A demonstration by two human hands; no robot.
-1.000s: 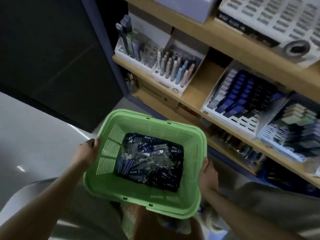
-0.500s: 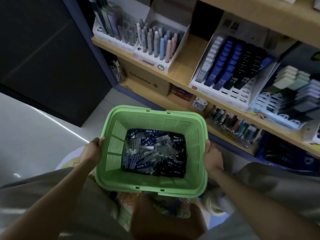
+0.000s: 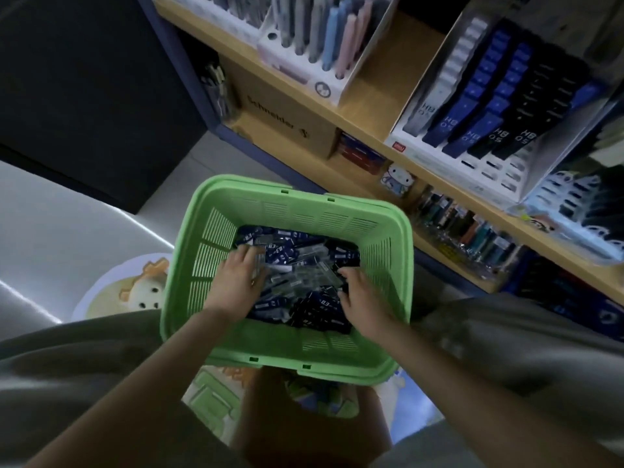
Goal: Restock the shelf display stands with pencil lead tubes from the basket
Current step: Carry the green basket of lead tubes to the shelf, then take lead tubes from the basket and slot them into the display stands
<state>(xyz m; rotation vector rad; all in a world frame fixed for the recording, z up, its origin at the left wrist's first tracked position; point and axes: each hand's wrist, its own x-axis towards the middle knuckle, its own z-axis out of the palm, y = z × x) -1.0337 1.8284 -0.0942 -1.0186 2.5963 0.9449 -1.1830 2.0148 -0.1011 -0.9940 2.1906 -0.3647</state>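
the basket (image 3: 403, 231) is green plastic, smooth and a little shiny, with thin slits cut in its walls. the pencil lead tubes (image 3: 304, 265) in it are hard plastic, some clear like glass and some dark blue, and they shine. the shelf (image 3: 371, 96) looks like pale wood, smooth and not shiny. the brown box (image 3: 277, 126) under it is dull cardboard. the display stand (image 3: 435, 160) looks like white card. the floor (image 3: 50, 214) is glossy. the trousers (image 3: 84, 366) are soft grey cloth.

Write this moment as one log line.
phase: picking; left hand: on lead tubes; right hand: on lead tubes; basket: green; display stand: untouched
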